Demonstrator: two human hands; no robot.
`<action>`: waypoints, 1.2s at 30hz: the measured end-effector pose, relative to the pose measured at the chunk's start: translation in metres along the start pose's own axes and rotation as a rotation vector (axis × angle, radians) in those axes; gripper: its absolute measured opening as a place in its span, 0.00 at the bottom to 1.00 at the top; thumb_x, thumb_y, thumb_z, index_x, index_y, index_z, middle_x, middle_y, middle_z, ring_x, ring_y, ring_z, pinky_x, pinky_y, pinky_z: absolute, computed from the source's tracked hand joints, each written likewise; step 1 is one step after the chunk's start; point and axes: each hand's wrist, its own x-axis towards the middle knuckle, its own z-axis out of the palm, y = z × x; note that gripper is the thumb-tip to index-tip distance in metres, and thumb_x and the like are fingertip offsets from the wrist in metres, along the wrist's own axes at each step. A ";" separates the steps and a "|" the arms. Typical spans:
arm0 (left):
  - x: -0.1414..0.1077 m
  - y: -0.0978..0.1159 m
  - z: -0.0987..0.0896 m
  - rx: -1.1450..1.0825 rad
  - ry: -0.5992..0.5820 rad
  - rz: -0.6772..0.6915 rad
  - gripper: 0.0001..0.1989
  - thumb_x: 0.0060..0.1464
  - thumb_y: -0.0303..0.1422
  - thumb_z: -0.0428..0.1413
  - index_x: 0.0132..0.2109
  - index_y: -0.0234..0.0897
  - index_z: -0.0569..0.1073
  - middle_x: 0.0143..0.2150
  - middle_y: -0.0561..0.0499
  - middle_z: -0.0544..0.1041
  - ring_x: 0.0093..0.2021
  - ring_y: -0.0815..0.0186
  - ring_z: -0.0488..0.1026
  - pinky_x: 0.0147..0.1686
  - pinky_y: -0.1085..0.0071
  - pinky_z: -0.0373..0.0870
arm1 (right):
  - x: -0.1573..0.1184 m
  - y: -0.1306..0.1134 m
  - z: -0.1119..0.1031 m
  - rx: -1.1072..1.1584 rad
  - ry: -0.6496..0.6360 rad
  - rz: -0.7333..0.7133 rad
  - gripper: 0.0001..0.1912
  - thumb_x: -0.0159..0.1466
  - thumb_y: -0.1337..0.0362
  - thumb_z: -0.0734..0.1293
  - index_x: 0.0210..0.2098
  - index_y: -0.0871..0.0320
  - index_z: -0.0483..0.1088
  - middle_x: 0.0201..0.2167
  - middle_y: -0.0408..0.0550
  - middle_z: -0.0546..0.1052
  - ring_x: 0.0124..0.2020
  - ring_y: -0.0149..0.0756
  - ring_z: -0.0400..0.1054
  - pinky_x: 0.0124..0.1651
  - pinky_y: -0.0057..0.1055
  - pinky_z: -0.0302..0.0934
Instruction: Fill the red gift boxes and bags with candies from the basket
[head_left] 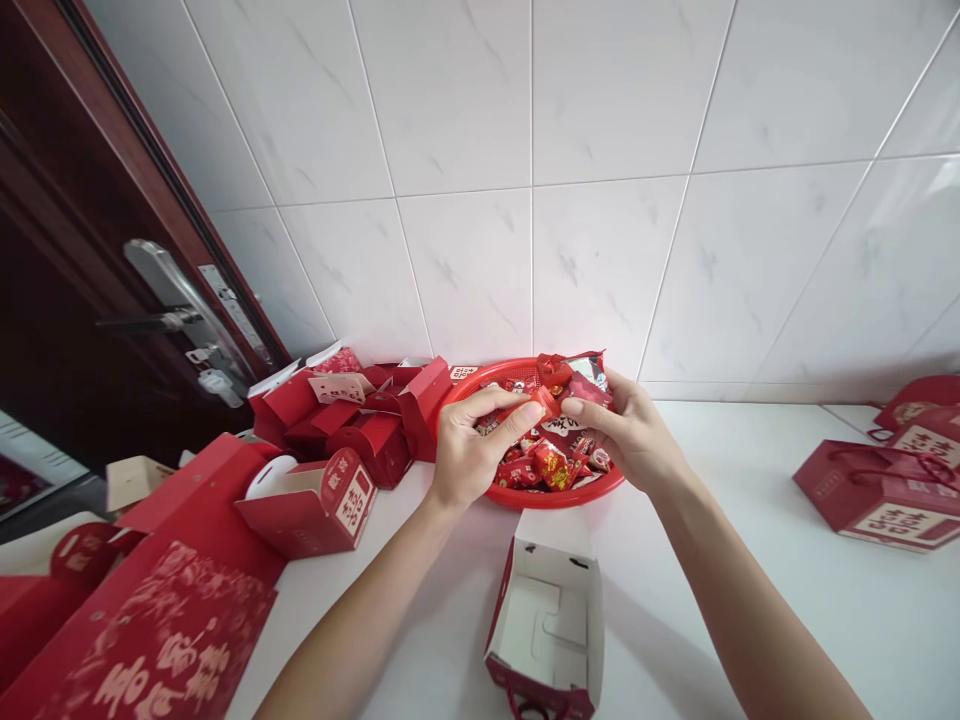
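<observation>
Over a round red plastic basket (559, 499) of wrapped candies (555, 465), both of my hands are close together. My left hand (474, 440) pinches a small red-wrapped candy (545, 402) between thumb and fingers. Closed around several red candy packets (589, 385), one showing a silvery side, is my right hand (636, 430); its thumb lies on the near side and its fingers are partly hidden behind. In front of the basket stands an open gift box (551, 610), red outside and white inside, with nothing in it and a dark red cord at its near end.
Several open red gift boxes (315, 500) crowd the left side, beside a large red printed bag or box (157, 640). Closed red boxes with cord handles (885, 495) stand at the right. A tiled wall (600, 100) rises behind; a dark door with a handle (180, 310) is at left.
</observation>
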 end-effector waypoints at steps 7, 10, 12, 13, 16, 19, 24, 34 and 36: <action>0.000 0.003 -0.006 0.016 -0.220 0.020 0.03 0.53 0.32 0.67 0.33 0.39 0.85 0.29 0.51 0.81 0.29 0.65 0.74 0.32 0.68 0.72 | -0.004 -0.009 0.000 -0.123 -0.077 -0.003 0.17 0.55 0.60 0.79 0.42 0.53 0.76 0.35 0.44 0.79 0.36 0.39 0.74 0.41 0.36 0.71; -0.003 0.006 -0.003 0.027 -0.178 0.056 0.03 0.54 0.33 0.66 0.33 0.41 0.85 0.28 0.51 0.80 0.28 0.65 0.73 0.32 0.66 0.72 | -0.005 -0.006 0.002 -0.132 -0.040 -0.055 0.15 0.55 0.61 0.79 0.40 0.53 0.75 0.31 0.42 0.78 0.32 0.37 0.72 0.39 0.34 0.70; -0.005 0.008 0.001 0.026 -0.121 0.063 0.04 0.55 0.34 0.66 0.33 0.42 0.85 0.28 0.51 0.80 0.29 0.64 0.73 0.33 0.65 0.72 | -0.006 -0.004 0.006 -0.123 0.000 -0.092 0.14 0.55 0.60 0.79 0.38 0.52 0.75 0.30 0.41 0.77 0.31 0.36 0.71 0.37 0.34 0.69; -0.007 0.008 0.003 0.020 -0.096 0.059 0.04 0.55 0.35 0.66 0.33 0.42 0.85 0.28 0.51 0.80 0.29 0.64 0.73 0.33 0.65 0.72 | -0.006 -0.002 0.007 -0.120 0.023 -0.106 0.14 0.54 0.59 0.79 0.38 0.52 0.75 0.30 0.41 0.77 0.31 0.37 0.72 0.37 0.34 0.69; -0.011 0.007 0.008 -0.018 -0.026 0.035 0.07 0.56 0.38 0.66 0.33 0.42 0.84 0.28 0.51 0.80 0.30 0.63 0.73 0.34 0.65 0.72 | -0.006 0.001 0.012 -0.120 0.089 -0.119 0.15 0.54 0.56 0.79 0.37 0.52 0.75 0.30 0.42 0.78 0.32 0.39 0.72 0.37 0.36 0.69; -0.012 0.003 0.010 -0.077 0.017 -0.032 0.11 0.55 0.41 0.66 0.29 0.42 0.83 0.26 0.53 0.77 0.28 0.66 0.70 0.32 0.67 0.69 | -0.006 0.002 0.015 -0.121 0.121 -0.125 0.15 0.53 0.56 0.79 0.35 0.52 0.74 0.27 0.41 0.77 0.29 0.38 0.71 0.35 0.36 0.68; -0.006 0.003 0.008 -0.268 -0.008 -0.332 0.22 0.54 0.51 0.63 0.25 0.38 0.78 0.22 0.53 0.70 0.21 0.71 0.60 0.19 0.71 0.55 | -0.005 0.002 0.011 -0.095 0.137 -0.128 0.15 0.54 0.57 0.79 0.38 0.53 0.75 0.30 0.42 0.78 0.29 0.37 0.72 0.33 0.36 0.69; 0.002 0.005 -0.002 -0.489 0.024 -0.410 0.15 0.52 0.32 0.55 0.43 0.34 0.82 0.42 0.44 0.82 0.41 0.60 0.76 0.32 0.70 0.69 | -0.003 -0.008 -0.007 -0.152 0.213 -0.147 0.15 0.53 0.58 0.79 0.37 0.52 0.77 0.29 0.42 0.78 0.30 0.39 0.73 0.34 0.37 0.70; 0.002 0.004 -0.003 -0.472 -0.003 -0.419 0.15 0.50 0.29 0.57 0.45 0.35 0.81 0.43 0.45 0.83 0.46 0.58 0.77 0.39 0.68 0.71 | -0.002 -0.009 -0.010 -0.176 0.208 -0.138 0.14 0.53 0.58 0.79 0.38 0.52 0.77 0.30 0.43 0.78 0.30 0.39 0.73 0.35 0.38 0.70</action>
